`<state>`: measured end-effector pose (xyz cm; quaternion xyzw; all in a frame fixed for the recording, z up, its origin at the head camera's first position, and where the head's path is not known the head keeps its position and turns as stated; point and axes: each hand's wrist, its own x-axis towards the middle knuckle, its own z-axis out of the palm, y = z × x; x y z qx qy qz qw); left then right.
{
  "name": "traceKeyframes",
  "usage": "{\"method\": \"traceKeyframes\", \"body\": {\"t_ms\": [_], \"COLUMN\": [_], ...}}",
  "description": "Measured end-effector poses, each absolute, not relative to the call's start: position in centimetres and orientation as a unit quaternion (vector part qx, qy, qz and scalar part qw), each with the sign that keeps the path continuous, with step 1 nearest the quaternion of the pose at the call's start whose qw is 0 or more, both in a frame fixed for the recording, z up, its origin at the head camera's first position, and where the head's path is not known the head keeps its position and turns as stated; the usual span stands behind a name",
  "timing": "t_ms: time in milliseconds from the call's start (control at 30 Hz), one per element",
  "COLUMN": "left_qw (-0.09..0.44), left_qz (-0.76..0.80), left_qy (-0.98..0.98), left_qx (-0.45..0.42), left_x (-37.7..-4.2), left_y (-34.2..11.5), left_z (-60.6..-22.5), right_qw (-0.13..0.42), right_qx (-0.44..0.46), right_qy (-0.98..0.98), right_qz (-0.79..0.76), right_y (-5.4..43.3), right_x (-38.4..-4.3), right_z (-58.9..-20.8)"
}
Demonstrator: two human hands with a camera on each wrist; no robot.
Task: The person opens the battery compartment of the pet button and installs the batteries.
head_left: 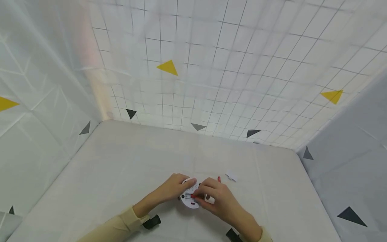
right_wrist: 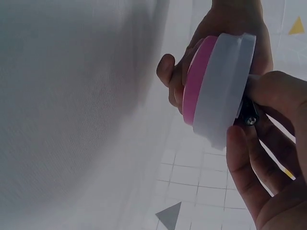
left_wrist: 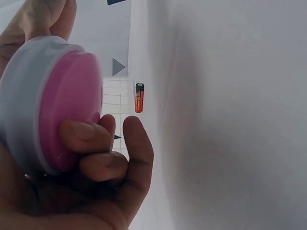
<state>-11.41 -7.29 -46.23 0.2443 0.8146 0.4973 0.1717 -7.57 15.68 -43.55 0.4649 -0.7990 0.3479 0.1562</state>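
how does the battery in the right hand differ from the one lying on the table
The held battery is pinched in the right hand at the device; the loose battery lies on the table. The right hand partly covers the held battery, while the loose battery shows whole in the left wrist view. Both show red in the head view.

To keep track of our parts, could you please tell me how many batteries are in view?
2. One battery is pinched by the right hand at the device; the other battery lies on the table. More may be hidden in the device.
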Motion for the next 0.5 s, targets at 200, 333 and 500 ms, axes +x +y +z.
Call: {"method": "traceKeyframes", "body": {"t_ms": [200, 333, 500], "left_qw": [0.168, 0.178, 0.187], "left_qz": [0.493, 0.492, 0.499], "left_qy": [0.818, 0.816, 0.813], "left_qx": [0.245, 0.244, 0.236], "left_x": [-11.57, -11.44, -11.34], "left_y": [-7.19, -7.18, -7.17], "left_z": [-46.48, -46.66, -46.64], "right_qw": [0.179, 0.192, 0.188], "right_qx": [0.449, 0.451, 0.44], "right_qy": [-0.801, -0.797, -0.801], "right_qz": [0.354, 0.353, 0.36], "right_y": [15.21, 14.87, 15.44], "right_x": [-7.44, -7.23, -7.32], "right_z": [-43.95, -44.34, -43.92]}}
